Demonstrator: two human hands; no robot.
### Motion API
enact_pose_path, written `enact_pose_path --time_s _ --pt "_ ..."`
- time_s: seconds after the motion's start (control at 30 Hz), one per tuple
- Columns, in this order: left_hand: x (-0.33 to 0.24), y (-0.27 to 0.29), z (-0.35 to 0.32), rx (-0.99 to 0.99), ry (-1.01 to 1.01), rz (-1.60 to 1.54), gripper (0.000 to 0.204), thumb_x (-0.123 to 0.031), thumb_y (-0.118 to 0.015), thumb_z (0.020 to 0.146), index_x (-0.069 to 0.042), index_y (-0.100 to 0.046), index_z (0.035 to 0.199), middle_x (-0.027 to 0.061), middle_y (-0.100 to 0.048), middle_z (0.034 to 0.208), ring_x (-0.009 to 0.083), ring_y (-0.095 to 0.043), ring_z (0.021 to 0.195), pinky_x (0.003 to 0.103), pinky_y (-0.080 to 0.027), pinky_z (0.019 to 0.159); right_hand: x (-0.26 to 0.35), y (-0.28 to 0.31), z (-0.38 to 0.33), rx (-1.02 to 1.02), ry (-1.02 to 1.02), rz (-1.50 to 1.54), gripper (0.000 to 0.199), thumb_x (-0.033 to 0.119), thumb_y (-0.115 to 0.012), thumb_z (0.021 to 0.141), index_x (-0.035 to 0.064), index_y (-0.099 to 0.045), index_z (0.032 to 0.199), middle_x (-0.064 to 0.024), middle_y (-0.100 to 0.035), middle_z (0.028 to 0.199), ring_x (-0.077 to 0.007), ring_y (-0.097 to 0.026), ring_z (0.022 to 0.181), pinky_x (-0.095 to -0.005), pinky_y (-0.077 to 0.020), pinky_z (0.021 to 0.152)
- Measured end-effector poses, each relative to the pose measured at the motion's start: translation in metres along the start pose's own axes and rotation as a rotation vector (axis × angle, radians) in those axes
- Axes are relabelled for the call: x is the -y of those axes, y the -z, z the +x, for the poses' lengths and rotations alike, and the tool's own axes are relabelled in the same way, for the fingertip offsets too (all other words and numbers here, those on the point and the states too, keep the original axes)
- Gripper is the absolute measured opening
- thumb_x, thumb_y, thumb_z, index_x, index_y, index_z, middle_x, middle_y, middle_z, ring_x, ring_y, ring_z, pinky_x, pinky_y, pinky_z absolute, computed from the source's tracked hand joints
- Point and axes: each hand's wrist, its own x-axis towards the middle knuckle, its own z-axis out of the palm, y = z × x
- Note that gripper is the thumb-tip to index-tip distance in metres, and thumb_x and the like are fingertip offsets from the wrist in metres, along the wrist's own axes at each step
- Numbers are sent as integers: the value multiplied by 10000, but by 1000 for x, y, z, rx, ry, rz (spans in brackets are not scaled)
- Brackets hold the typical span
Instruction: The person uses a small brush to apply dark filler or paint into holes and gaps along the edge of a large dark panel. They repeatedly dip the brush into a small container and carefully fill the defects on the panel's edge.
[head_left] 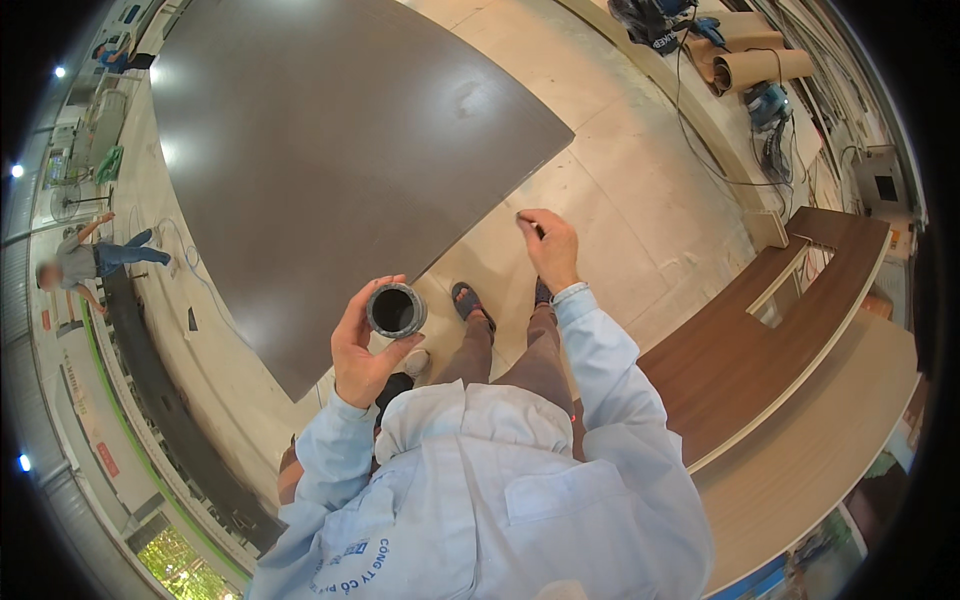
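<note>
While a small round container was gripped in the left hand, thumb and fingers wrapped about its wall and its dark mouth turned up, nothing was seen to be poured or taken from it, and what lay inside could not be made out. Beside it, to its right and a little farther forward, the right hand was held with its fingers curled narrow; whether something small and dark was pinched there could not be told. The step in hand was judged to be a pause with the container, and the next move seemed to call for it to be kept level over the panel's edge. Below both hands, on the left chest of the light blue shirt, dark blue printed lettering was curved about an emblem. Ahead of the hands, a large grey-brown panel was spread, its face unmarked by any readable writing. To the right of the hands, a brown board with a cut-out was laid; farther forward on that side, white lettering was shown on a black bag. Far to their left, markings on a long pale machine were too blurred to be read surely.
</note>
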Motion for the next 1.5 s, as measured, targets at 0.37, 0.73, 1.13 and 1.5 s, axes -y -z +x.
enact_pose_path --time_s 0.37,0.73,1.13,1.5 --pt "5 26 2 -30 -42 -3 791 64 -842 766 -3 -505 1479 175 -609 1464 241 -586 1353 396 -460 1152 12 -29 -31 66 29 10 104 60 -746 901 56 -774 1001 -114 -757 928 -248 -708 776 -343 -549 690" --pt "2 40 8 -75 -44 -23 797 58 -850 764 -6 -505 1480 177 -611 1461 246 -579 1357 404 -439 1165 32 -59 -67 308 125 42 114 79 -704 895 47 -755 991 -145 -739 953 -351 -696 874 -431 -551 774" --pt "1 47 6 -104 -25 -37 780 36 -856 775 -12 -513 1474 156 -617 1458 225 -589 1341 387 -459 1150 47 -84 -95 329 91 129 99 93 -723 888 61 -758 976 -121 -742 924 -322 -708 819 -398 -551 721" --pt "3 43 8 -100 -46 -24 776 35 -857 779 -19 -515 1473 141 -620 1455 210 -596 1323 380 -470 1138 49 -94 -101 368 123 80 99 97 -729 887 51 -755 971 -140 -744 932 -329 -713 837 -408 -559 755"
